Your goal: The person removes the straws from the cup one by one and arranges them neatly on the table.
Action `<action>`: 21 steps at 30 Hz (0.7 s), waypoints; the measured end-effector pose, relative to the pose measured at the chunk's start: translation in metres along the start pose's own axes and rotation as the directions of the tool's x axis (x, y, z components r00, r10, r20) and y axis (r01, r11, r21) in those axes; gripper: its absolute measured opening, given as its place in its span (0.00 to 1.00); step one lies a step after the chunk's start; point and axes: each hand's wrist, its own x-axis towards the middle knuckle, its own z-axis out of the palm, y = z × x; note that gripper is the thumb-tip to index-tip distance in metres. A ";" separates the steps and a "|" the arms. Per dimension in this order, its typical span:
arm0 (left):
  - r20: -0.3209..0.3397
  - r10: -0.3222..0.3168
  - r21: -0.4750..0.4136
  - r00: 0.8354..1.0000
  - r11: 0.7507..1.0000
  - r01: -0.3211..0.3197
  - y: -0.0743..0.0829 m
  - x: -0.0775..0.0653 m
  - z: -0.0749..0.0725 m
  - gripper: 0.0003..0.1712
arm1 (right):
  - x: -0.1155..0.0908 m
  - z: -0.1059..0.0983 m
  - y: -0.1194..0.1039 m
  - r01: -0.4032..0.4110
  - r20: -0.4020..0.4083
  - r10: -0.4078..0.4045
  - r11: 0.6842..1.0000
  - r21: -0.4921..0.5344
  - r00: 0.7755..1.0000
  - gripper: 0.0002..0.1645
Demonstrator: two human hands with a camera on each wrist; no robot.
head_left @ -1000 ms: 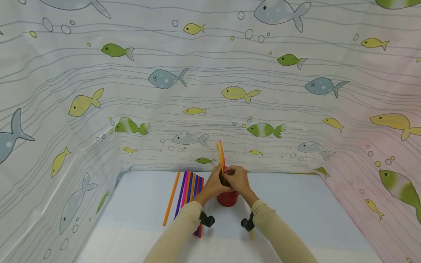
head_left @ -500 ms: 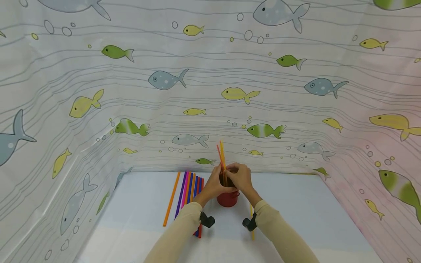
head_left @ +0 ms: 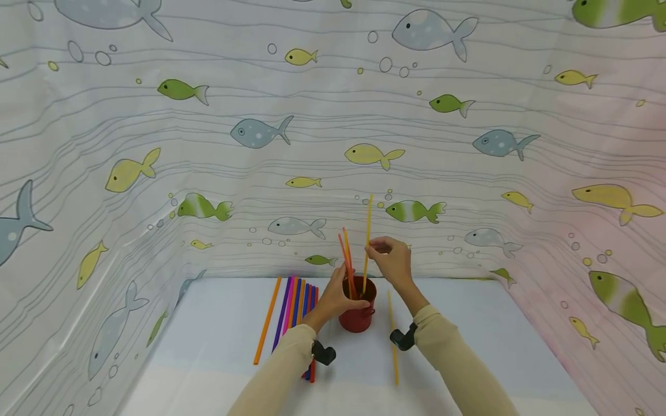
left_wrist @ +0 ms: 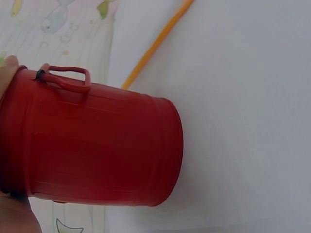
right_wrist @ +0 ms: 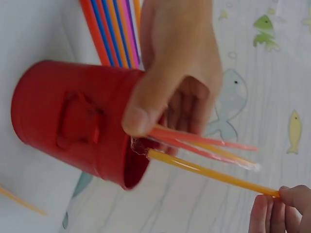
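Note:
My left hand [head_left: 333,296] grips the rim of a small red metal bucket [head_left: 356,321], thumb at the near side of its mouth. A wire handle [left_wrist: 68,80] shows on the bucket's wall in the left wrist view. Several orange and red straws [right_wrist: 214,145] lean out of the mouth beside the left thumb. My right hand [head_left: 393,263] pinches a yellow straw [right_wrist: 214,175] between thumb and fingertips, partway up its length. The straw stands nearly upright in the head view, its lower end inside the bucket's mouth.
Left of the bucket lies a row of purple, pink, orange, blue and red straws [head_left: 295,294], partly under the left forearm. One orange straw [head_left: 267,320] lies apart on the far left. Another yellow straw [head_left: 393,346] lies right of the bucket. A fish-patterned curtain [head_left: 250,179] surrounds the white table.
My right hand has moved up and to the right, drawing the yellow straw away from the other straws in the bucket. The left hand keeps its grip on the rim.

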 end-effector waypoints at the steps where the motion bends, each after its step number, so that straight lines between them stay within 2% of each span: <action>1: 0.000 0.000 0.002 1.000 1.000 0.000 -0.001 0.000 0.000 0.68 | 0.002 -0.004 -0.003 -0.001 -0.003 0.001 1.000 0.003 1.000 0.06; 7: -0.001 -0.011 0.018 1.000 1.000 0.011 -0.003 -0.002 0.001 0.68 | 0.015 -0.026 -0.012 -0.025 -0.015 0.026 0.997 0.076 1.000 0.08; 11: -0.002 -0.018 0.012 1.000 1.000 0.018 -0.003 -0.002 0.001 0.68 | 0.017 -0.040 -0.008 -0.086 -0.003 0.087 0.987 0.136 0.996 0.10; 16: -0.002 -0.018 0.009 1.000 1.000 0.018 -0.002 -0.001 0.000 0.67 | 0.009 -0.050 0.011 -0.210 0.028 0.209 0.965 0.155 0.978 0.12; 21: 0.003 -0.018 0.010 1.000 1.000 0.018 0.001 0.000 -0.001 0.67 | -0.008 -0.052 0.044 -0.317 0.046 0.314 0.936 0.150 0.948 0.13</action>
